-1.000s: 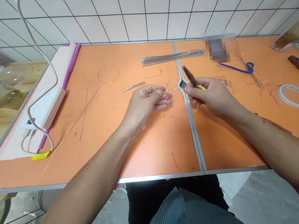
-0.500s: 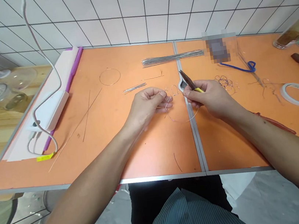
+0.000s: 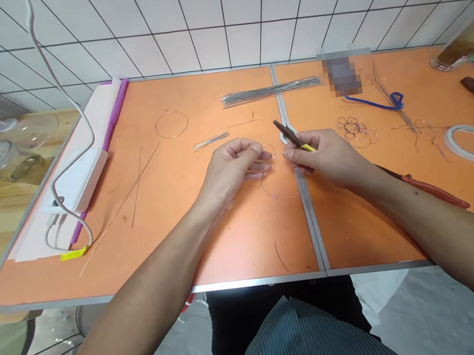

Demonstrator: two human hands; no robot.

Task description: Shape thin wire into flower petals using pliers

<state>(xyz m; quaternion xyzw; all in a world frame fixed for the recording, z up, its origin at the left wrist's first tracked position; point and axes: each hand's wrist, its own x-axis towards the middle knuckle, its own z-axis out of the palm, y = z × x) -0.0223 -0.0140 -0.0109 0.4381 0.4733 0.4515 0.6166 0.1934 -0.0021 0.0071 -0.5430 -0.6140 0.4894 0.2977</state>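
My left hand (image 3: 239, 162) pinches a thin, looped wire (image 3: 270, 197) between thumb and fingers; its curved end hangs below the fingertips toward the right. Closed around a pair of pliers (image 3: 293, 136) is my right hand (image 3: 321, 151), with the dark jaws pointing up and left and a bit of yellow handle showing. A small gap separates the two hands above the orange table (image 3: 245, 235). Whether the right fingers also touch the wire I cannot tell. A short bundle of cut wires (image 3: 210, 140) lies just beyond my left hand.
Farther back lies a long wire bundle (image 3: 252, 94). A wire flower shape (image 3: 353, 129), a white tape roll (image 3: 473, 143) and red-handled pliers (image 3: 435, 191) are on the right. A wire ring (image 3: 172, 124), loose wires and a power strip (image 3: 82, 178) with a white cable occupy the left.
My right hand with the pliers has shifted slightly left, closer to my left hand. The view has moved a little, and more of the red-handled pliers shows beside my right forearm.
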